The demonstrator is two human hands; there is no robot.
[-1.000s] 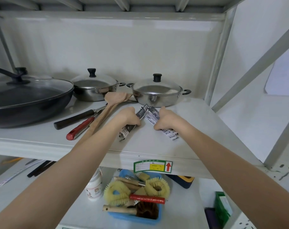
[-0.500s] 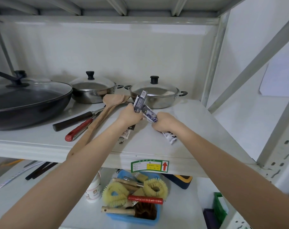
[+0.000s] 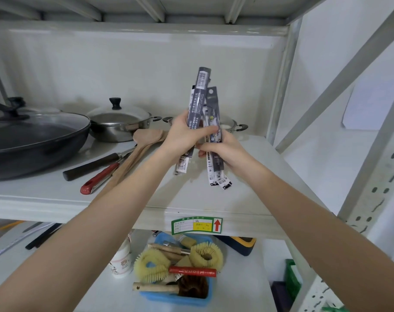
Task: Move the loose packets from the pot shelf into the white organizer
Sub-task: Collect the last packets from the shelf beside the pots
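The long, light, floppy packets point(image 3: 200, 109) are gripped mid-length, above the shelf point(image 3: 247, 176), by both hands, left hand point(image 3: 184, 136) and right hand point(image 3: 223, 149), and are probably best bunched there.

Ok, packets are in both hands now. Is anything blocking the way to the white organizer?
Cannot tell: no white organizer shows in this view. The packets are lifted clear of the pot shelf, gripped by the left hand and right hand; nothing sits between hands and packets.
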